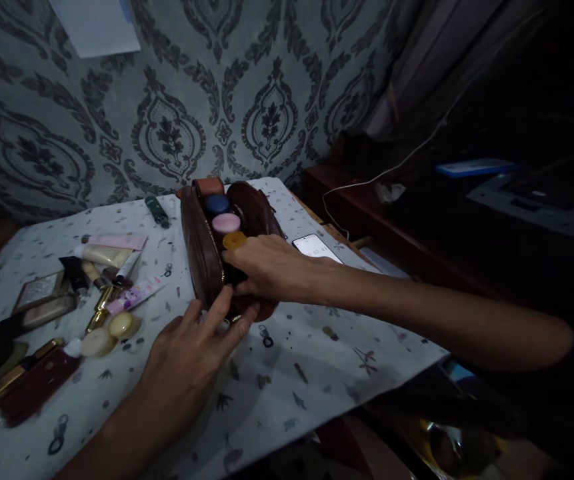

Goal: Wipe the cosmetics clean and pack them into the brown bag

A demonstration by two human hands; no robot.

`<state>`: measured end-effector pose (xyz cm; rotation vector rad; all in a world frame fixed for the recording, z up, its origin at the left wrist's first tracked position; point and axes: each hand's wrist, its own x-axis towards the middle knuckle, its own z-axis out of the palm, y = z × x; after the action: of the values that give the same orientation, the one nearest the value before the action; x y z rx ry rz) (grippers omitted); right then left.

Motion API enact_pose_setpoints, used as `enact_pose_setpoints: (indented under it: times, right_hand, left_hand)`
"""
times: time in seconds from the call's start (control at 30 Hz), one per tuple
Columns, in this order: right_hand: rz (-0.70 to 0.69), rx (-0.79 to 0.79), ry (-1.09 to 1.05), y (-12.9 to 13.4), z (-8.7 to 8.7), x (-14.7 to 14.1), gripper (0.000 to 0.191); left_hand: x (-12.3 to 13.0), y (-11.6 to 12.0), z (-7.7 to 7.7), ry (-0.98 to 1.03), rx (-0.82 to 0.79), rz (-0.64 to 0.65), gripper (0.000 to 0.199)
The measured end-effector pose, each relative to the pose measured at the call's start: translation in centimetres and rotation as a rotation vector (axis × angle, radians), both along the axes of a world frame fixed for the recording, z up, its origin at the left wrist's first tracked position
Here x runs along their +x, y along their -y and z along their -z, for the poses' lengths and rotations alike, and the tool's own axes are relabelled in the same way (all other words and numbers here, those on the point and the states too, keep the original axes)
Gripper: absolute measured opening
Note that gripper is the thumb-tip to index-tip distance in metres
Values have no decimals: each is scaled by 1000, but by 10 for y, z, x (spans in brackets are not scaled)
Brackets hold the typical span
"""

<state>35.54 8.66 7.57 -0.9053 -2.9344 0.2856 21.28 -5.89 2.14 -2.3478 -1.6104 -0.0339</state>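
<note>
Left hand (187, 357) angled forward, fingers apart at near end of brown bag (199, 247), right hand (277, 268) dipping inside, grip unclear

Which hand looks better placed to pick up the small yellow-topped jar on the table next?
Left, I'd judge. The left hand, at the near end of the brown bag, is closer to the yellow-topped jar. The right hand is farther off, reaching into the open bag.

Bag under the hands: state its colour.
The bag is dark brown, seen best in the head view.
</note>
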Motion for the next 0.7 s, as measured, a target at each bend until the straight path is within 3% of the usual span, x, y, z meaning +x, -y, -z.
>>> enact_pose_setpoints:
  times: [0.37, 0.53, 0.7]
  right_hand:
    - [-74, 57, 201, 6, -13, 0, 21]
    - [-73, 28, 154, 3, -15, 6, 23]
    - [-101, 9, -42, 4, -26, 17, 15]
  left_hand:
    - [1, 2, -2, -38, 70, 28, 85]
    - [-4, 6, 1, -4, 145, 82, 80]
    - [-19, 19, 8, 171, 273, 178, 55]
